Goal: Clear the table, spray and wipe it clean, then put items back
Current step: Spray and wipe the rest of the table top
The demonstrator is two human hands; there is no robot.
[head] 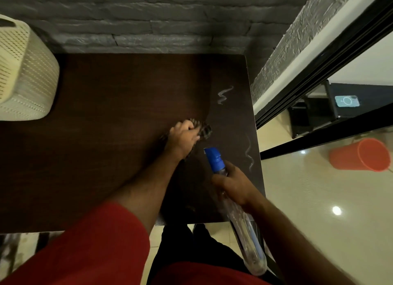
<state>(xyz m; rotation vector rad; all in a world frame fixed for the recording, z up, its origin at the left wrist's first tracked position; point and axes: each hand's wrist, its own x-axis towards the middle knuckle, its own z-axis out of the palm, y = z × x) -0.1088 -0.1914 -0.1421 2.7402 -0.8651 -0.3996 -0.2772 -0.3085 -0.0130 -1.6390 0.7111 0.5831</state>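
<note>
A dark brown wooden table stands against a grey stone wall. My left hand grips a dark checked cloth and presses it on the tabletop right of centre. My right hand holds a clear spray bottle by its neck, its blue nozzle pointing toward the cloth. Two pale squiggles of spray lie on the table's right side, one at the far right and one close to the right edge.
A cream perforated basket sits at the table's left edge. Right of the table are a black-framed glass door, a shiny tiled floor and an orange bucket lying on its side.
</note>
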